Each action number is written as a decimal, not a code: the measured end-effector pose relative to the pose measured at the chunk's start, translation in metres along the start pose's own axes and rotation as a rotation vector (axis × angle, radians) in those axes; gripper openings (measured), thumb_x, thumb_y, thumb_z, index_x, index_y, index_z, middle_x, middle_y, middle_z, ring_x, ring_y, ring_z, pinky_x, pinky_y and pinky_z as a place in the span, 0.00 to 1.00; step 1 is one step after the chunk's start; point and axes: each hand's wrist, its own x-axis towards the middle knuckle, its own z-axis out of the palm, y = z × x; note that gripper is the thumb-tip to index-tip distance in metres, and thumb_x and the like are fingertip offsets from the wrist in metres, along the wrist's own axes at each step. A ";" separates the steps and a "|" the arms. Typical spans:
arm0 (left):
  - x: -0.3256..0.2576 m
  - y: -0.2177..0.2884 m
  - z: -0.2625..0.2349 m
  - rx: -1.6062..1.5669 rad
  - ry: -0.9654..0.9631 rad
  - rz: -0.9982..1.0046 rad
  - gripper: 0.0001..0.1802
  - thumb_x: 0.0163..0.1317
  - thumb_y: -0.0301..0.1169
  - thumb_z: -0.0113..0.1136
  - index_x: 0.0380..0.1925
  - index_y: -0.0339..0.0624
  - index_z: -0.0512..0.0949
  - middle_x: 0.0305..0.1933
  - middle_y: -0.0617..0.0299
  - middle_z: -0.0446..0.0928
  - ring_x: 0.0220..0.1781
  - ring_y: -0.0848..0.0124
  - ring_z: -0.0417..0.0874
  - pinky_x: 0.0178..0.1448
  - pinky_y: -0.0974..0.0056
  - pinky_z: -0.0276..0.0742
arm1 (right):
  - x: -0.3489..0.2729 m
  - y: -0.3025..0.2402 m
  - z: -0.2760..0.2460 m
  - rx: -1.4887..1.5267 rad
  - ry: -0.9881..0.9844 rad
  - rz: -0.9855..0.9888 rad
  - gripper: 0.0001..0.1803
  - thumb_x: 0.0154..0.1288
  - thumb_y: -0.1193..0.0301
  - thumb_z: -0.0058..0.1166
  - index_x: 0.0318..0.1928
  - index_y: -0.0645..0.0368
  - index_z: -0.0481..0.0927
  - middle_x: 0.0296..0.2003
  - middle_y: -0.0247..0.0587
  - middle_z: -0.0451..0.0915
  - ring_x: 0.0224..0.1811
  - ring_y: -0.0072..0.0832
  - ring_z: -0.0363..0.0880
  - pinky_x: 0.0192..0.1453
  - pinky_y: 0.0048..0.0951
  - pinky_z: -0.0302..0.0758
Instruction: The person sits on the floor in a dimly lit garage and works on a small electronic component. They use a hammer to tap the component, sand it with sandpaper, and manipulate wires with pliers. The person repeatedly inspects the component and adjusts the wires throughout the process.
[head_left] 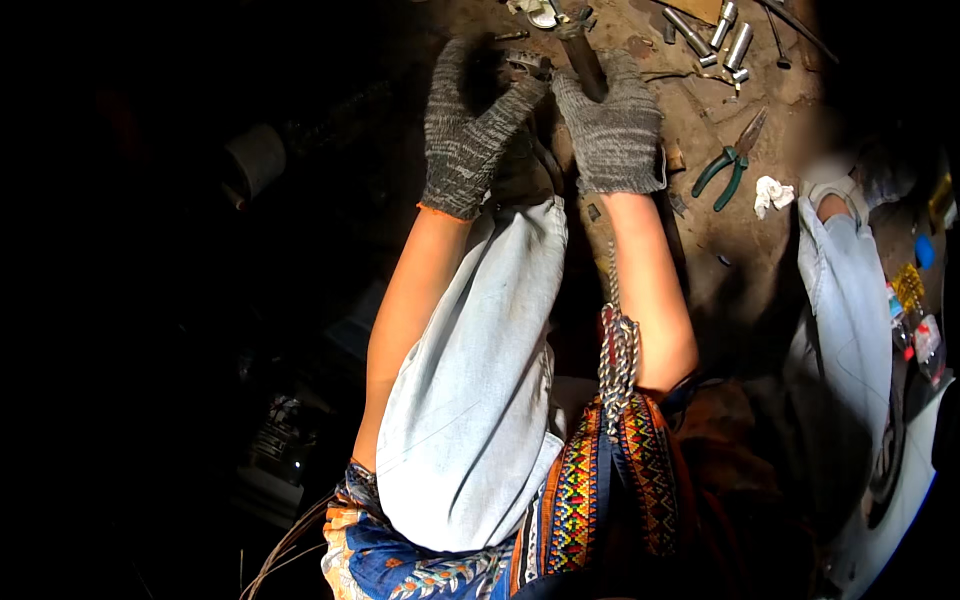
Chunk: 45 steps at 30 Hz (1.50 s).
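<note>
Grey knit gloves cover both our hands. At upper centre, our left hand (462, 130) has its fingers closed on a small metal part (527, 66); just right, our right hand (612, 130) grips a dark metal rod (583, 60). We judge we're fitting them; steady alignment comes next. Green-handled pliers (730, 165) lie right.

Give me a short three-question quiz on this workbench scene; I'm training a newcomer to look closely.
1. True or false: both hands wear grey knitted gloves.
2. Which tool lies on the ground right of the right hand? A hammer, B green-handled pliers, C saw.
3. What do the gloved hands grip between them?

Key:
1. True: the left hand and the right hand are both gloved.
2. B, the green-handled pliers, beside a crumpled white rag.
3. A dark metal rod, with smaller metal parts that are hard to make out.
</note>
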 end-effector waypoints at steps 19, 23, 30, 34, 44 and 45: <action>0.005 0.029 0.007 -0.009 -0.265 0.114 0.28 0.53 0.26 0.62 0.56 0.38 0.67 0.55 0.57 0.71 0.55 0.67 0.73 0.58 0.62 0.70 | 0.010 -0.015 -0.047 0.266 -0.296 0.273 0.11 0.53 0.72 0.61 0.37 0.64 0.78 0.22 0.35 0.78 0.18 0.17 0.73 0.19 0.17 0.67; 0.007 0.044 0.009 0.000 -0.328 0.166 0.27 0.55 0.28 0.60 0.56 0.38 0.67 0.55 0.55 0.71 0.56 0.67 0.72 0.58 0.62 0.68 | 0.012 -0.033 -0.054 0.545 -0.383 0.534 0.12 0.58 0.72 0.55 0.41 0.65 0.76 0.34 0.44 0.80 0.33 0.24 0.81 0.27 0.18 0.76; 0.009 0.021 0.004 0.337 -0.192 0.334 0.21 0.54 0.29 0.62 0.50 0.41 0.74 0.46 0.55 0.76 0.48 0.64 0.77 0.54 0.63 0.71 | 0.015 -0.033 -0.057 0.477 -0.561 0.551 0.15 0.66 0.75 0.40 0.50 0.67 0.71 0.45 0.45 0.78 0.47 0.27 0.78 0.38 0.19 0.75; 0.014 0.019 0.000 0.565 -0.118 0.480 0.20 0.50 0.31 0.64 0.46 0.44 0.77 0.44 0.58 0.75 0.48 0.64 0.72 0.52 0.63 0.69 | 0.018 -0.034 -0.058 0.449 -0.601 0.579 0.14 0.66 0.75 0.40 0.50 0.66 0.71 0.44 0.46 0.78 0.45 0.24 0.78 0.33 0.15 0.74; 0.016 0.002 -0.005 0.383 -0.018 0.510 0.13 0.52 0.29 0.62 0.39 0.41 0.79 0.42 0.55 0.74 0.46 0.62 0.75 0.49 0.62 0.71 | 0.013 -0.022 -0.049 0.490 -0.607 0.397 0.14 0.65 0.72 0.43 0.49 0.66 0.72 0.38 0.42 0.81 0.17 0.12 0.73 0.14 0.10 0.62; 0.018 0.001 -0.006 0.468 -0.005 0.566 0.10 0.53 0.28 0.61 0.36 0.39 0.79 0.39 0.54 0.75 0.44 0.62 0.76 0.48 0.62 0.72 | 0.014 -0.031 -0.054 0.490 -0.648 0.437 0.14 0.65 0.72 0.43 0.49 0.66 0.72 0.38 0.42 0.81 0.19 0.13 0.74 0.14 0.10 0.64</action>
